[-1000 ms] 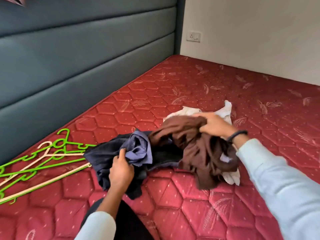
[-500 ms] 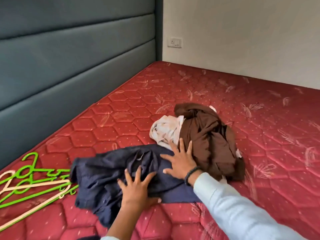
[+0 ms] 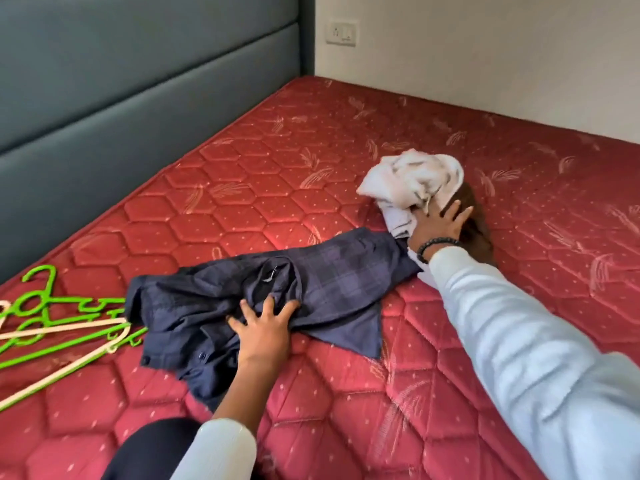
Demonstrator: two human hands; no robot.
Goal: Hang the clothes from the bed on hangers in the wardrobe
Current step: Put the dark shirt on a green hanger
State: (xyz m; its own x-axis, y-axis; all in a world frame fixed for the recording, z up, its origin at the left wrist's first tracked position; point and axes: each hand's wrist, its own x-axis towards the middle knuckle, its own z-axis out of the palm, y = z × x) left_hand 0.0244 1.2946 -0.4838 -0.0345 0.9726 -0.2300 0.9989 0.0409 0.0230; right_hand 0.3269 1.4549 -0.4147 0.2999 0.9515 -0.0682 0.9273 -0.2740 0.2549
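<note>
A dark blue checked shirt point(image 3: 311, 289) lies crumpled across the red mattress point(image 3: 277, 174). My left hand point(image 3: 265, 329) presses on its near part with fingers spread. Farther right, a white garment point(image 3: 412, 181) is bunched on top of a brown garment point(image 3: 476, 233). My right hand point(image 3: 438, 225) lies flat against these two with straight fingers, at the far end of the blue shirt. Green and cream plastic hangers point(image 3: 52, 327) lie in a loose pile at the left edge of the bed.
A padded grey-blue headboard point(image 3: 121, 81) runs along the left side. A white wall with a socket point(image 3: 342, 32) closes the far side. My dark-clothed knee point(image 3: 156, 448) rests at the mattress's near edge.
My right hand has moved off the blue shirt to the white and brown clothes, which now lie farther away with the white one on top. The blue shirt is stretched out longer.
</note>
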